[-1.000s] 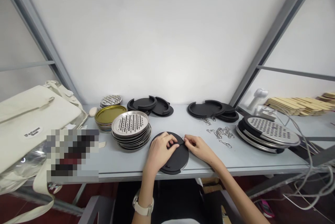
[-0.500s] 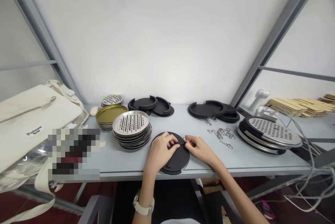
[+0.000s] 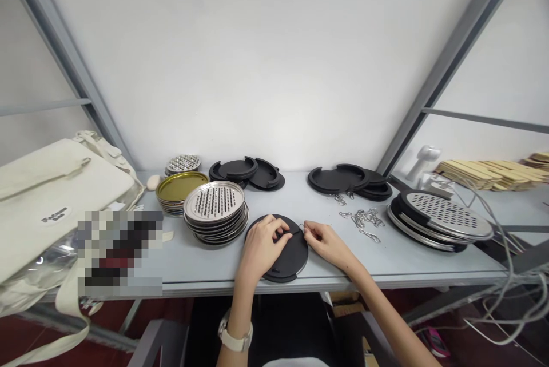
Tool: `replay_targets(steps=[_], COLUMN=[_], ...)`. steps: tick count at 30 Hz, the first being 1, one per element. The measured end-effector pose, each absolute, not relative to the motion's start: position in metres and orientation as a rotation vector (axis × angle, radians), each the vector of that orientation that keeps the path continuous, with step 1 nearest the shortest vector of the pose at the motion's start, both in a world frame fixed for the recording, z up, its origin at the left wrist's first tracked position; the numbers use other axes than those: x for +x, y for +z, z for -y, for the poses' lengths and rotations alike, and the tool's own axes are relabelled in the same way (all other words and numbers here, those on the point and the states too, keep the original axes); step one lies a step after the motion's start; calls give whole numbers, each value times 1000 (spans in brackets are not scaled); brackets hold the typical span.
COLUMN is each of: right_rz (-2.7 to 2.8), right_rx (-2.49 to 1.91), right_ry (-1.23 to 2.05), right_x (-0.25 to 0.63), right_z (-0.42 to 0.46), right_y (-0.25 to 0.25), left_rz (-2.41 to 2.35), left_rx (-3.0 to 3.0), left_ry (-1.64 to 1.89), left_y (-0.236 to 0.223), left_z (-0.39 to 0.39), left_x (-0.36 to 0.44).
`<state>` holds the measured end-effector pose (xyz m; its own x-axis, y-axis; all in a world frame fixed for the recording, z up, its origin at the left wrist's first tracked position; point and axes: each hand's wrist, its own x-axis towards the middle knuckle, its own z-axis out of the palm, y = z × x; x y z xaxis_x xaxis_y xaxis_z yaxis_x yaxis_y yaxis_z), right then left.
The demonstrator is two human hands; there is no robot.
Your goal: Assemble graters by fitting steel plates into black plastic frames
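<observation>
A black round plate with a raised rim section lies flat near the table's front edge. My left hand rests over its left part, fingers curled and the thumb towards its middle, gripping it. What lies under those fingers is hidden. At the plate's right edge my right hand is closed in a pinch on a small metal wire clip, only a thin loop of which shows. Loose wire clips of the same metal lie on the table to the right of my right hand.
Left of the plate stand stacked metal grater discs and a gold-coloured lid stack. Black round holders lie along the wall. At right are assembled graters, wooden strips and cables. A cream bag covers the left end.
The black plate has shifted slightly away from the front edge and to the left. My right hand's fingertips are a little farther from my left thumb. Both hands keep their grips.
</observation>
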<state>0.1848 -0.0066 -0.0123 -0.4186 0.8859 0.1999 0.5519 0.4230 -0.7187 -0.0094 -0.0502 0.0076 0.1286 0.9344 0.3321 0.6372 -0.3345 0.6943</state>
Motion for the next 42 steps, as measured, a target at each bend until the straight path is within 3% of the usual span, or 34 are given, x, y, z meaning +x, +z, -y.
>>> replay_targets(steps=[42], right_rz=[2099], right_rx=[-1249], right_ry=[708], right_x=[185], right_z=[8], right_y=[-14], left_rz=[-1493], left_rx=[2018], left_ry=[1052], left_y=[7], left_z=[50], left_x=[-12])
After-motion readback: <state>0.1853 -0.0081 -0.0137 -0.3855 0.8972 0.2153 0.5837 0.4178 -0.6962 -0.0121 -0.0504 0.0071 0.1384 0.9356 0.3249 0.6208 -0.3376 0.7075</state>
